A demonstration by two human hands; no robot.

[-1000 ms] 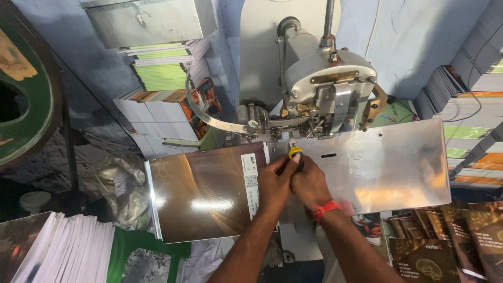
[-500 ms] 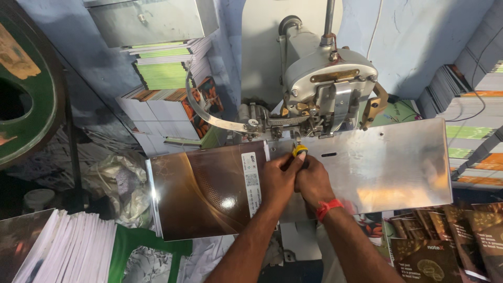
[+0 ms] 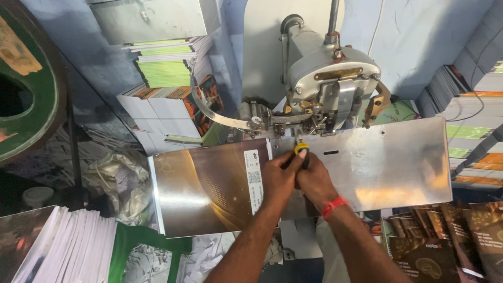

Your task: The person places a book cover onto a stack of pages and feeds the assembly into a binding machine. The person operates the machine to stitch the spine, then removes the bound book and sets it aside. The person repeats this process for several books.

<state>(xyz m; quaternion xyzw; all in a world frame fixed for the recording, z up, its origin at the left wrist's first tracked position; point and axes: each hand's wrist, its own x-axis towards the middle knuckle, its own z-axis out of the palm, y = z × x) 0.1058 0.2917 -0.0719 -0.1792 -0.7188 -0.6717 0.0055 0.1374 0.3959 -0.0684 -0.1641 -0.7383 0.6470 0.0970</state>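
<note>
Both my hands meet at a screwdriver (image 3: 301, 151) with a yellow and black handle. Its tip points up at the front of the grey stitching machine head (image 3: 330, 73). My left hand (image 3: 277, 181) wraps the handle from the left and rests on the edge of a glossy brown booklet cover (image 3: 204, 188). My right hand (image 3: 313, 183), with a red band at the wrist, grips the handle from the right. Both hands lie over the shiny metal work plate (image 3: 398, 157), near a small slot (image 3: 331, 153).
Stacks of booklets (image 3: 167, 68) stand behind the machine at the left, and more stacks (image 3: 471, 105) at the right. A pile of white sheets (image 3: 63, 246) lies at lower left, brown printed covers (image 3: 440, 246) at lower right. A large green wheel (image 3: 26, 78) fills the left edge.
Both hands stay closed on the screwdriver at the same spot under the machine head. Only the view has shifted slightly.
</note>
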